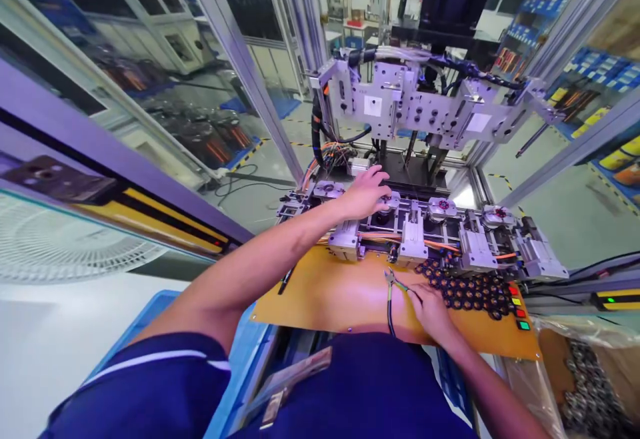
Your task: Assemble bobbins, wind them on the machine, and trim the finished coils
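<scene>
Pliers [391,280]: one handle within right grip [426,306], other handle and head outside.

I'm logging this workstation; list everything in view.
Panel: one, orange, centre front
Pliers: one, partly green, over panel
Round parts: many, black, panel's right
Buttons: four, red, yellow, green, panel's right end
Fixtures: several, silver, behind panel
Plate assembly: one, silver, above fixtures
Fan: one, white, left
Loose parts: many, grey, lower right
Shelf bins: many, blue, right background
Frame posts: several, silver, around fixtures
Left hand: one, bare, at fixtures
Right hand: one, bare, holding pliers
</scene>
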Action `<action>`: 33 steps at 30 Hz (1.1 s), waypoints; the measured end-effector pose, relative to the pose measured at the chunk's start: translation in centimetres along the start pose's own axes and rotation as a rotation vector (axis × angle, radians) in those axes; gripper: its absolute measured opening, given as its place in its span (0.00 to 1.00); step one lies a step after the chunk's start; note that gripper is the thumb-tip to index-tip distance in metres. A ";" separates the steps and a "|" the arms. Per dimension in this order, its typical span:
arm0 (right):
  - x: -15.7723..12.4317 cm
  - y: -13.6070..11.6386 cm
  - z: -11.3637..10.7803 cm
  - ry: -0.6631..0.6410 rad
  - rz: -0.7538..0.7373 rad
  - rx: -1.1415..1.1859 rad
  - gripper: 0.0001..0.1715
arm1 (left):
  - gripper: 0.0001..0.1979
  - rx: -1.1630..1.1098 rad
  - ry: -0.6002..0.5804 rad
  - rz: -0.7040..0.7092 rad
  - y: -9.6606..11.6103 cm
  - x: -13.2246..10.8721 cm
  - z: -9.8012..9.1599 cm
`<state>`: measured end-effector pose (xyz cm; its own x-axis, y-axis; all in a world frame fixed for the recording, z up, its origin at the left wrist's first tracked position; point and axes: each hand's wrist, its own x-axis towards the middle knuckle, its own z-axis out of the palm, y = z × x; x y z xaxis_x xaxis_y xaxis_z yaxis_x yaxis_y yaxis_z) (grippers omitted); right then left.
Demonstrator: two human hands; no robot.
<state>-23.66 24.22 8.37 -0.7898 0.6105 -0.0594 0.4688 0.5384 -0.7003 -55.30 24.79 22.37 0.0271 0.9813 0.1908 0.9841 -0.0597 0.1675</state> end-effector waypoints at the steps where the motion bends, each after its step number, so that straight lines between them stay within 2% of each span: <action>1: -0.4 -0.3 -0.3 0.032 -0.035 -0.044 0.22 | 0.13 0.004 -0.010 0.003 0.0 0.3 0.3; 4: -1.0 -2.3 -2.9 0.115 -0.154 -0.147 0.16 | 0.11 0.010 -0.047 -0.002 -0.3 0.8 0.6; 7: 0.6 -4.7 -8.6 0.197 -0.256 -0.236 0.12 | 0.11 0.010 -0.114 -0.008 -0.9 1.2 0.5; 10: 5.1 -5.7 -14.8 0.245 -0.301 -0.342 0.17 | 0.12 0.005 -0.201 -0.012 -1.2 2.0 0.4; 13: 10.5 -5.1 -18.3 0.195 -0.310 -0.453 0.17 | 0.12 0.004 -0.263 -0.014 -1.2 2.5 0.1; 17: 15.0 -3.7 -19.0 0.063 -0.288 -0.560 0.14 | 0.14 0.012 -0.252 -0.039 -0.5 1.9 -0.4; 21: 16.2 -2.7 -18.8 -0.038 -0.272 -0.595 0.15 | 0.17 -0.004 -0.220 -0.101 0.1 0.9 -0.4; 25: 17.2 -2.5 -19.1 -0.113 -0.251 -0.566 0.13 | 0.14 -0.043 -0.256 -0.097 -0.1 1.4 -0.2; 30: 18.1 -3.8 -20.8 -0.113 -0.249 -0.446 0.05 | 0.10 -0.074 -0.311 -0.075 -0.7 2.7 -0.1; 33: 16.5 -6.1 -21.6 -0.046 -0.288 -0.353 0.10 | 0.08 -0.093 -0.284 -0.049 -0.8 3.0 -0.6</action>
<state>-30.97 43.60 27.03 -0.9207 0.3847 0.0649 0.3274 0.8523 -0.4078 -56.15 27.70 23.44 0.0405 0.9946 -0.0958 0.9656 -0.0143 0.2598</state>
